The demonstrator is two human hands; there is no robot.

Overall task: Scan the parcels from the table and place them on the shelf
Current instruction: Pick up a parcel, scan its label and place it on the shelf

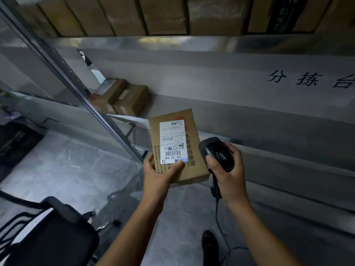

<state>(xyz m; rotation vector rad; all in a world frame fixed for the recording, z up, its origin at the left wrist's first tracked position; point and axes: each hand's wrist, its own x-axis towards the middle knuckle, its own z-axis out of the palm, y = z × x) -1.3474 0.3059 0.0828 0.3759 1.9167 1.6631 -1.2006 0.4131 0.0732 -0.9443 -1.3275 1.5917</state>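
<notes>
My left hand (160, 170) grips a flat brown cardboard parcel (192, 129) by its near end, thumb on the white shipping label (172, 141) that faces up. My right hand (227, 168) holds a black corded barcode scanner (216, 152) just right of the parcel, its head beside the label. Both are held in the air in front of a grey shelf unit (192, 44).
Several brown boxes (123, 16) stand in a row on the upper shelf. Two more boxes (126, 98) lie on a lower shelf behind a slanted metal post (80, 89). A black office chair (48, 233) is at lower left, a keyboard (13, 143) at left.
</notes>
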